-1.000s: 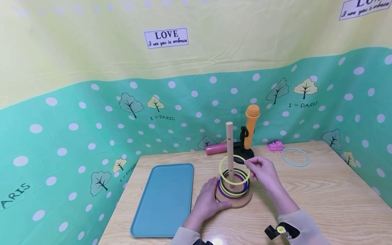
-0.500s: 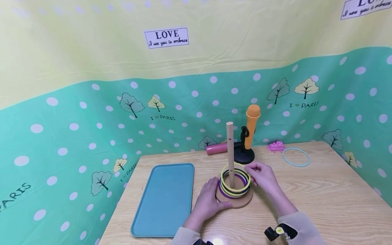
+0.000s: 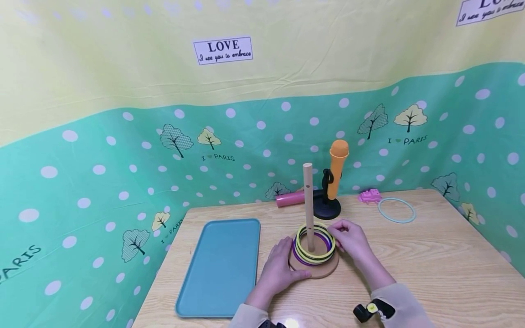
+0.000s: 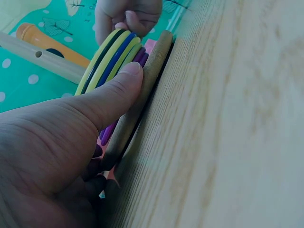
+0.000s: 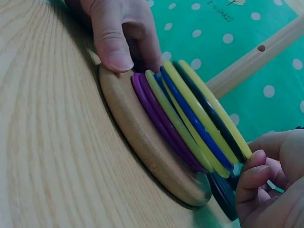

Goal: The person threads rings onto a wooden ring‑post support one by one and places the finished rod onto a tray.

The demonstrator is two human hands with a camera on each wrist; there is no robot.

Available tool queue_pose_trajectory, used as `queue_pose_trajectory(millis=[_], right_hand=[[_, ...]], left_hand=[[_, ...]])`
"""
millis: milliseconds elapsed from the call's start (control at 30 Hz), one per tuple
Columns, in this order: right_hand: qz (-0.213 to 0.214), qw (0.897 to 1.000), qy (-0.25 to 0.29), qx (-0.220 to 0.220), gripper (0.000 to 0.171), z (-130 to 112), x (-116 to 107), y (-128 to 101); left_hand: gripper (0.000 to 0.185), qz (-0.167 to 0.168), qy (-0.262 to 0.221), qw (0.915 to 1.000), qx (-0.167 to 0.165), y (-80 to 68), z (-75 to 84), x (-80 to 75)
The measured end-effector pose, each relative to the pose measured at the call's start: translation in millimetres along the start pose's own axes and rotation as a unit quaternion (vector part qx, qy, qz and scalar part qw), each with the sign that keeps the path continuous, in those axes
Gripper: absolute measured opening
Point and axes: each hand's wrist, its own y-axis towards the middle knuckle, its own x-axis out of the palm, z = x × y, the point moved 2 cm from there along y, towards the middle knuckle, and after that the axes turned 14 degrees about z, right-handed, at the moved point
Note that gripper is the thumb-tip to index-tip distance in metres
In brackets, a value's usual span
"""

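Observation:
A wooden ring-toss stand has an upright peg [image 3: 308, 200] and a round base [image 3: 324, 272]. Stacked rings circle the peg above the base: purple, green, blue, dark and yellow ones show in the right wrist view. My left hand [image 3: 278, 269] holds the base from its left side, thumb at the front edge. At the stack's right side my right hand [image 3: 350, 238] pinches the top yellow ring [image 5: 214, 105] between thumb and fingertips. This ring lies on the stack around the peg. The left hand's other fingers are partly hidden in the left wrist view.
A blue tray [image 3: 221, 269] lies left of the stand. Behind stand an orange microphone [image 3: 337, 173] on a black holder [image 3: 326, 208] and a pink cylinder [image 3: 289, 199]. A pink toy [image 3: 369, 196] and a light blue ring [image 3: 396, 221] lie back right.
The yellow ring has come down along the peg onto the stack, with my right hand lowering along with it. My left hand has stayed at the base.

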Motion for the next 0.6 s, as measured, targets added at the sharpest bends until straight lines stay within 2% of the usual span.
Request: queue_pose_trajectory(millis=[600], right_hand=[[-0.011,0.999,-0.032,-0.015,0.021,3.1,1.2,-1.0]], left_hand=[[0.119,0.000,0.008,1.0000,0.002,0.8,-1.5,1.6]])
